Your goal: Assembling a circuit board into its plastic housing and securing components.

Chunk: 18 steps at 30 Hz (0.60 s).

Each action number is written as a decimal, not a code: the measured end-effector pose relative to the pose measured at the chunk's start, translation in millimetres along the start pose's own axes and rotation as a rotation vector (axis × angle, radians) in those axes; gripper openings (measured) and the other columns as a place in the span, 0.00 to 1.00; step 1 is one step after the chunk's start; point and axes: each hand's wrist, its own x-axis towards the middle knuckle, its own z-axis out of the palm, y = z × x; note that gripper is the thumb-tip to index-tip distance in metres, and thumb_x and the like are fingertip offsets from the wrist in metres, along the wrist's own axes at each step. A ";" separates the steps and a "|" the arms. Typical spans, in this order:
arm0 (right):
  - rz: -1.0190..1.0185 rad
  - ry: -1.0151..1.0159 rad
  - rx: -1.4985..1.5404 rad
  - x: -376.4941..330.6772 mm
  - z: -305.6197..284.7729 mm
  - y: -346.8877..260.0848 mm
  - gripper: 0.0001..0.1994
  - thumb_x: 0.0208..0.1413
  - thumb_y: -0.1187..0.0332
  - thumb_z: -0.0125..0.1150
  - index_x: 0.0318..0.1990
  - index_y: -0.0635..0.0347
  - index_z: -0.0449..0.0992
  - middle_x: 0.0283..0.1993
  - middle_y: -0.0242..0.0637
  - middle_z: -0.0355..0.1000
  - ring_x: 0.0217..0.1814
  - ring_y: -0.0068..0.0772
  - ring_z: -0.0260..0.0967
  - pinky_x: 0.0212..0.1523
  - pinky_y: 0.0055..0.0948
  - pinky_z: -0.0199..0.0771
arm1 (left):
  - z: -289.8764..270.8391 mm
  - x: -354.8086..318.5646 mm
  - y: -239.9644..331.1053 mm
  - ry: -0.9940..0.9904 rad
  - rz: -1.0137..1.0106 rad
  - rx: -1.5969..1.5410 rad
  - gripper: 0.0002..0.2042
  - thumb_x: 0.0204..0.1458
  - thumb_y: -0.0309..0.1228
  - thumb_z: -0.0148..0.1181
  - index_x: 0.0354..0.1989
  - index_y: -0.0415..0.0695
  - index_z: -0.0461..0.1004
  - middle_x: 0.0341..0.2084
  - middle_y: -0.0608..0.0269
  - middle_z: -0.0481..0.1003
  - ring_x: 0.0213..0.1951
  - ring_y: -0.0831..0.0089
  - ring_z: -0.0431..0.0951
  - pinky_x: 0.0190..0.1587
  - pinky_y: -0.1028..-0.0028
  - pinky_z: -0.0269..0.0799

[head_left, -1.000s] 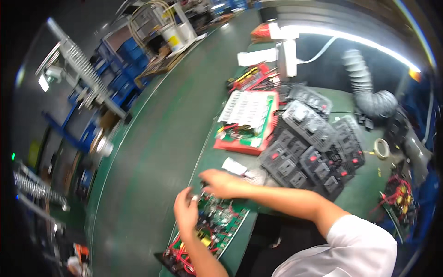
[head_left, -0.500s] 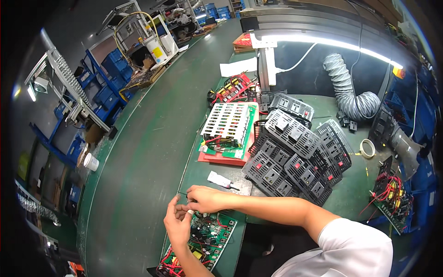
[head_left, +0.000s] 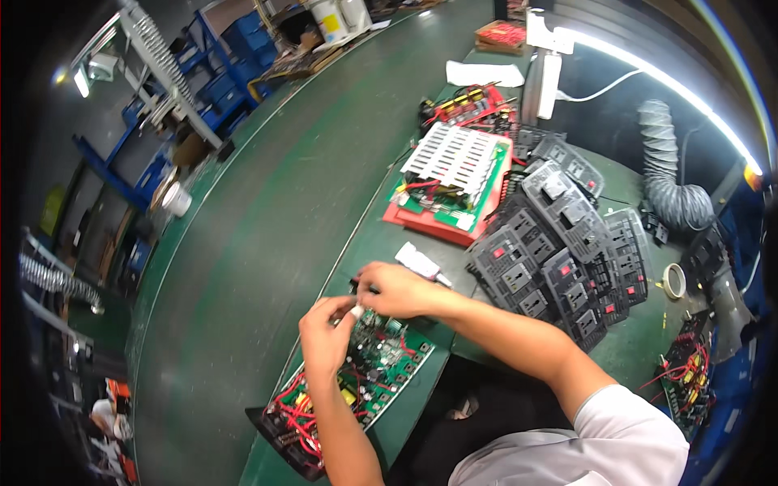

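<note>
At the far end of the green circuit board (head_left: 385,368), both hands work close together, as they do half a second earlier. The view has swung since then: the board's dark end panel (head_left: 279,437) now shows more fully at the lower left, and the pile of black socket panels (head_left: 559,243) sits higher and farther right in the picture. The white tube (head_left: 417,259) lies just beyond the right hand (head_left: 397,290), on the worktop (head_left: 379,253), as before.

The right forearm reaches in from the lower right, nearly straight, with the hand turned palm down and its fingers curled toward the left. The left hand (head_left: 326,334) rises on an upright forearm over the board, its thumb and fingers bent inward to almost meet the right fingertips. Both sets of fingers are drawn nearly together; whether they grip anything is impossible to tell.

A small white patch at the left thumb tip is too blurred to identify, and so is something dark beside the right fingertips. The left forearm hides part of the board and its red wires (head_left: 298,413), and is cut off by the lower edge.
</note>
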 end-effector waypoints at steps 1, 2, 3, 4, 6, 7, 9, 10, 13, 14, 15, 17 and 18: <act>0.003 0.006 0.004 -1.3 0.5 -1.6 0.12 0.51 0.67 0.58 0.30 0.69 0.79 0.34 0.57 0.76 0.41 0.58 0.76 0.44 0.46 0.76 | 1.7 -1.1 -1.7 0.006 -0.018 -0.011 0.10 0.48 0.19 0.65 0.39 0.34 0.81 0.28 0.62 0.77 0.32 0.78 0.77 0.38 0.77 0.72; 0.008 0.019 0.001 -2.5 -1.2 -3.4 0.12 0.51 0.67 0.58 0.30 0.70 0.79 0.34 0.57 0.76 0.42 0.58 0.75 0.45 0.46 0.76 | 3.8 -0.5 -1.3 0.006 -0.033 -0.034 0.09 0.48 0.19 0.64 0.39 0.34 0.81 0.29 0.62 0.78 0.32 0.77 0.77 0.38 0.76 0.73; 0.052 0.023 0.006 -3.0 -0.3 -3.3 0.12 0.52 0.67 0.58 0.30 0.70 0.78 0.35 0.57 0.76 0.46 0.57 0.74 0.48 0.47 0.74 | 4.0 -0.1 0.2 0.011 -0.032 -0.016 0.09 0.48 0.20 0.65 0.39 0.34 0.81 0.30 0.59 0.79 0.32 0.74 0.79 0.39 0.74 0.74; 0.051 0.013 0.011 -2.2 -0.1 -3.8 0.12 0.52 0.67 0.58 0.30 0.70 0.78 0.35 0.57 0.76 0.46 0.57 0.74 0.48 0.47 0.74 | 3.4 0.2 1.0 0.015 -0.030 0.001 0.09 0.48 0.20 0.66 0.39 0.35 0.82 0.30 0.55 0.80 0.32 0.70 0.81 0.39 0.72 0.75; 0.081 -0.040 0.030 -0.9 0.5 -8.7 0.12 0.54 0.66 0.60 0.36 0.70 0.77 0.43 0.58 0.75 0.50 0.58 0.73 0.51 0.46 0.72 | 0.8 -2.4 -6.2 0.052 -0.050 0.015 0.09 0.49 0.20 0.66 0.39 0.35 0.82 0.31 0.55 0.80 0.32 0.70 0.81 0.39 0.72 0.75; 0.096 -0.028 0.009 -2.9 -0.6 -11.9 0.17 0.57 0.65 0.61 0.48 0.69 0.74 0.51 0.60 0.72 0.56 0.60 0.70 0.57 0.45 0.70 | 0.2 -3.1 -9.9 0.082 -0.059 0.026 0.09 0.49 0.20 0.66 0.39 0.35 0.82 0.31 0.55 0.80 0.32 0.69 0.81 0.39 0.72 0.75; 0.105 0.009 -0.015 -6.5 1.1 -5.8 0.20 0.58 0.65 0.61 0.54 0.69 0.71 0.55 0.61 0.70 0.59 0.61 0.68 0.60 0.45 0.69 | 3.9 -0.5 -10.2 0.132 -0.099 0.041 0.09 0.49 0.20 0.65 0.39 0.34 0.82 0.30 0.57 0.80 0.32 0.72 0.80 0.39 0.74 0.75; 0.112 0.055 -0.040 -7.8 2.7 -1.1 0.24 0.59 0.64 0.61 0.59 0.69 0.68 0.59 0.63 0.68 0.63 0.63 0.66 0.63 0.45 0.67 | 5.7 -0.3 -11.7 0.178 -0.132 0.058 0.09 0.49 0.20 0.65 0.39 0.34 0.81 0.29 0.59 0.80 0.32 0.75 0.80 0.39 0.75 0.74; 0.231 -0.153 -0.069 -6.0 6.4 1.9 0.28 0.61 0.65 0.59 0.67 0.64 0.62 0.60 0.61 0.70 0.63 0.60 0.67 0.62 0.45 0.67 | 7.7 -0.7 -27.1 0.219 -0.166 0.041 0.09 0.49 0.21 0.65 0.39 0.34 0.82 0.29 0.58 0.81 0.32 0.74 0.81 0.39 0.75 0.75; 0.273 -0.252 -0.069 -5.1 6.4 0.9 0.27 0.62 0.66 0.57 0.68 0.64 0.62 0.59 0.60 0.71 0.63 0.60 0.68 0.62 0.46 0.68 | 9.6 0.3 -27.9 0.220 -0.189 0.068 0.09 0.49 0.21 0.66 0.39 0.34 0.82 0.29 0.58 0.81 0.32 0.74 0.81 0.39 0.75 0.76; 0.255 -0.248 -0.091 -4.5 6.7 -1.4 0.26 0.63 0.69 0.53 0.68 0.65 0.61 0.57 0.60 0.72 0.61 0.61 0.69 0.61 0.47 0.68 | 12.7 0.9 -32.9 0.236 -0.194 0.077 0.09 0.50 0.22 0.66 0.39 0.34 0.82 0.30 0.57 0.82 0.31 0.73 0.81 0.38 0.74 0.76; 0.248 -0.233 -0.087 -4.6 7.9 -5.6 0.25 0.63 0.70 0.53 0.67 0.65 0.62 0.57 0.60 0.72 0.61 0.61 0.69 0.61 0.47 0.68 | 16.6 2.0 -37.1 0.253 -0.211 0.076 0.09 0.50 0.22 0.66 0.39 0.34 0.82 0.30 0.56 0.82 0.32 0.73 0.82 0.39 0.73 0.76; 0.243 -0.210 -0.082 -5.0 8.0 -8.8 0.25 0.63 0.70 0.53 0.67 0.65 0.62 0.57 0.60 0.72 0.61 0.62 0.68 0.61 0.47 0.68 | 17.6 2.2 -37.5 0.265 -0.221 0.077 0.09 0.50 0.23 0.67 0.39 0.34 0.82 0.30 0.55 0.82 0.32 0.72 0.82 0.39 0.73 0.76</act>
